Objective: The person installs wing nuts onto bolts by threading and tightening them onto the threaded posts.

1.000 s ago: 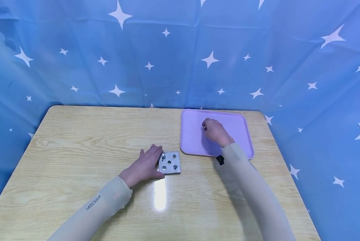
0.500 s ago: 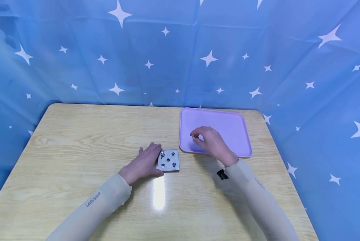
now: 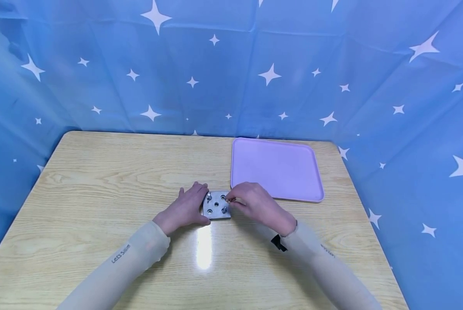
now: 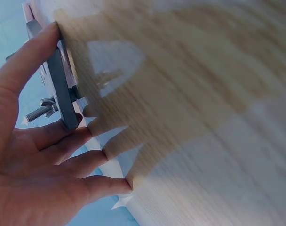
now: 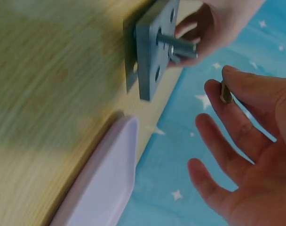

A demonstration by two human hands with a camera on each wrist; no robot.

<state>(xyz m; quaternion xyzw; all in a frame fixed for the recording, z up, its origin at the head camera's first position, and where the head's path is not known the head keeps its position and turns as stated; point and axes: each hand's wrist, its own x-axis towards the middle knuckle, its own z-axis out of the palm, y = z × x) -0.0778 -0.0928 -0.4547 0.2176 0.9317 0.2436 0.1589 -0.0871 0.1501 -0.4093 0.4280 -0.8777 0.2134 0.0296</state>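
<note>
A square grey metal plate (image 3: 215, 215) with several holes lies on the table. Two threaded bolts stand up through it; the left wrist view shows a wing nut (image 4: 50, 104) on one bolt (image 4: 37, 114). My left hand (image 3: 186, 206) holds the plate's left side, thumb and index finger at its opposite corners, the other fingers spread on the table. Between thumb and index finger, my right hand (image 3: 256, 204) pinches a small brass-coloured metal piece (image 5: 226, 94), partly hidden by the fingertips. In the head view these fingertips are right at the plate's upper right hole (image 3: 222, 197).
A shallow purple tray (image 3: 278, 168) lies behind and right of the plate, its near left corner behind the right hand. The wooden table (image 3: 119, 172) ends at a blue curtain (image 3: 231, 51) with white stars. A black strap piece (image 3: 278, 243) hangs by the right wrist.
My right hand has moved from over the tray, left and toward me, to the plate's right edge, carrying the small brass-coloured piece. My left hand and the plate stay in place.
</note>
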